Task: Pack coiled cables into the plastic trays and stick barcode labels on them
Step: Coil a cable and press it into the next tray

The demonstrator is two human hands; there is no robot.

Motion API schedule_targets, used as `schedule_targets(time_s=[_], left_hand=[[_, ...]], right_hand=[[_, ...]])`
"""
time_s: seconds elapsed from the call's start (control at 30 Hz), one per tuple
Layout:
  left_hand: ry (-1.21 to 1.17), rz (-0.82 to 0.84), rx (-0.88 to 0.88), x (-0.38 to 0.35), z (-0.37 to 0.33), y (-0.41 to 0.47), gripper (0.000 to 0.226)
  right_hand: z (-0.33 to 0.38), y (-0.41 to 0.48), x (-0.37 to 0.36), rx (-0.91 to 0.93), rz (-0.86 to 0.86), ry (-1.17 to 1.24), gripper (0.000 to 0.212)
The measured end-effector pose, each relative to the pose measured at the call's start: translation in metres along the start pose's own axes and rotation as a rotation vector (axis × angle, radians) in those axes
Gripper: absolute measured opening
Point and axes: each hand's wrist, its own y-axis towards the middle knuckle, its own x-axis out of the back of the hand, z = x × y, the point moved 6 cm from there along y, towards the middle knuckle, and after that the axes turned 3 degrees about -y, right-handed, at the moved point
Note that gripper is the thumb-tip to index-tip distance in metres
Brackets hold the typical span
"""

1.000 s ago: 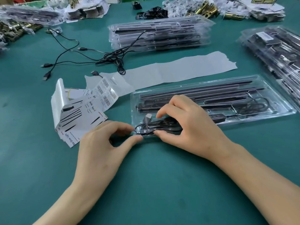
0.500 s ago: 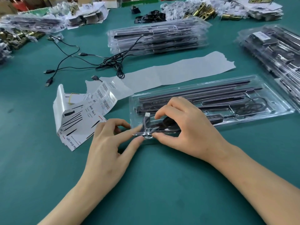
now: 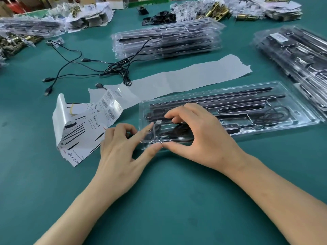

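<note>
A: Two hands work the near end of the clear tray [image 3: 307, 119] right now. The left hand [image 3: 123, 147] grips nothing: forefinger and thumb are stretched out, tips pressing the tray's end, the other fingers tucked.

B: And the right hand [image 3: 200, 137]?

A: Curled round the coiled cable [image 3: 177, 134], forefinger over the top, thumb along the near edge, its tip touching the left thumb. The coil sits in the tray's end pocket, between the two hands, and I judge it's not fully down.

B: So the step is seating it. How's that done well?

A: Brace the tray with the left fingertips so it can't slide and press the loops flat with the right. Then tuck in the pale plug end [image 3: 157, 123] that pokes up by the left forefinger. Any loop above the rim would stop the trays stacking flat, I'd guess. Ease off slowly, because a coil wants to spring.

B: What's close to hand?

A: Just left of the left hand are the printed label sheets [image 3: 83, 133], curling up. The barcode labels [image 3: 110, 107] lie just beyond that hand's knuckles, an easy reach for the sticking.

B: Further out?

A: Beyond both hands there's a long strip of backing paper [image 3: 194, 75], then loose cables [image 3: 115, 68] sprawled beyond the left hand. Past those comes a stack of trays [image 3: 166, 39], and another stack [image 3: 292, 55] sits well beyond the right hand.
</note>
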Motion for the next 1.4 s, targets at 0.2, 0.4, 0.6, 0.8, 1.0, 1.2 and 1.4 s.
schedule_targets(time_s=[0.2,0.4,0.6,0.8,1.0,1.2,1.4], left_hand=[[0.076,0.181,-0.182,0.005,0.019,0.018,0.051],[0.125,0.236,-0.322,0.005,0.021,0.034,0.046],[0.046,0.18,-0.237,0.005,0.014,0.027,0.049],[-0.242,-0.101,-0.028,0.018,0.012,0.003,0.017],[0.078,-0.226,-0.169,0.027,-0.006,-0.012,0.031],[0.204,-0.038,-0.218,0.013,-0.01,-0.038,0.053],[0.315,-0.071,-0.147,0.009,-0.032,-0.034,0.054]], right_hand=[[-0.002,-0.002,0.002,-0.03,0.019,0.031,0.059],[-0.002,-0.001,0.002,-0.028,0.023,0.026,0.06],[-0.003,-0.002,0.002,-0.038,0.006,0.031,0.055],[-0.002,-0.002,-0.001,-0.04,0.016,0.007,0.052],[0.001,-0.002,-0.002,-0.049,0.028,-0.037,0.047],[0.002,-0.002,-0.002,-0.041,0.028,-0.072,0.044],[0.005,-0.003,-0.002,-0.021,0.021,-0.078,0.039]])
